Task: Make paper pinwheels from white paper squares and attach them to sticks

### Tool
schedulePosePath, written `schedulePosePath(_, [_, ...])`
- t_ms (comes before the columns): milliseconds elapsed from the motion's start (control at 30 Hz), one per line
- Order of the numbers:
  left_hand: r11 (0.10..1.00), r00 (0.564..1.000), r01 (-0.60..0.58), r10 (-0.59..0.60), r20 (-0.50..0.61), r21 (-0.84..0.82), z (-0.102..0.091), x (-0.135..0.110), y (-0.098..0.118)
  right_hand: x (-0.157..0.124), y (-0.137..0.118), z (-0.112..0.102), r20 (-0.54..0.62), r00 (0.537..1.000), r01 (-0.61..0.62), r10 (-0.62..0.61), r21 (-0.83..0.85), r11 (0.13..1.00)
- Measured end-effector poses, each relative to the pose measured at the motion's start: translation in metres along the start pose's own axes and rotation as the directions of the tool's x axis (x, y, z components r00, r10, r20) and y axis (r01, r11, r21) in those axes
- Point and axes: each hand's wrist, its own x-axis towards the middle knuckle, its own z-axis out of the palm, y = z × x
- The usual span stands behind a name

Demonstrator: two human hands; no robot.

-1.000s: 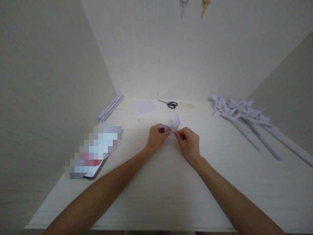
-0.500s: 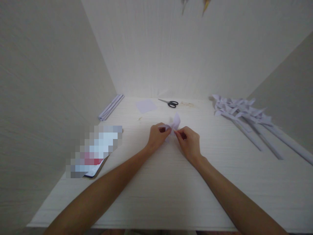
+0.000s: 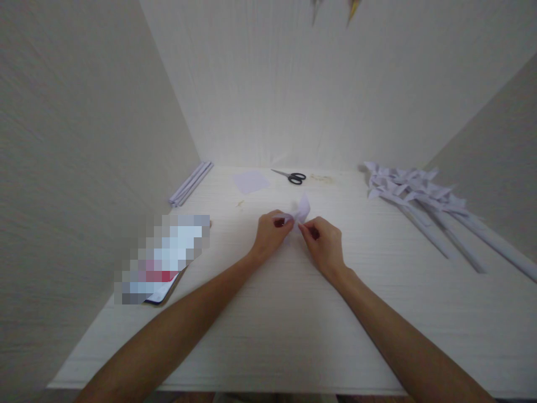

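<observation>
Folded lavender paper piece (image 3: 304, 208) was between the hands, mid-table, one flap sticking up beyond the fingertips. Left hand (image 3: 272, 236): thumb and fingers closed, gripping the paper's left part. Right hand (image 3: 325, 244): thumb and index pinched together at the paper's right edge; couldn't tell if they gripped paper or something tiny. Only a narrow gap between the hands.

Scissors (image 3: 296, 178) lay near the table's back edge, handles right, with a square paper sheet (image 3: 250, 182) just to their left. Rolled paper sticks (image 3: 191, 184) sat at the back left corner, along the left wall. Phone (image 3: 161, 294), mostly pixelated, near the left edge. Paper pinwheels on sticks (image 3: 406, 187) were piled back right; broad tabletop (image 3: 268, 319) stretched from them to the right hand, also between the forearms to the front edge.
</observation>
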Motion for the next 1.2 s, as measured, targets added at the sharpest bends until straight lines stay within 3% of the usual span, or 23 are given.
schedulePosePath(433, [0.995, 0.997, -0.077, 0.076, 0.015, 0.068, 0.0001, -0.0002, 0.0004, 0.0005, -0.0010, 0.0008, 0.029, 0.999, 0.030, -0.028, -0.075, 0.997])
schedulePosePath(833, [0.998, 1.000, -0.011, 0.010, 0.010, 0.056, 0.0020, -0.0005, -0.0002, -0.0002, -0.0020, 0.0002, 0.037, 0.999, 0.037, -0.034, -0.098, 0.995])
schedulePosePath(1067, [0.992, 0.998, -0.069, 0.067, 0.021, 0.107, 0.0010, -0.0005, 0.0006, 0.0002, -0.0030, 0.0002, 0.034, 0.999, 0.005, -0.002, -0.105, 0.994])
schedulePosePath(1200, [0.997, 0.999, -0.038, 0.037, 0.018, 0.073, 0.0014, -0.0006, 0.0007, 0.0009, -0.0033, -0.0001, 0.052, 0.999, 0.021, -0.016, -0.103, 0.994])
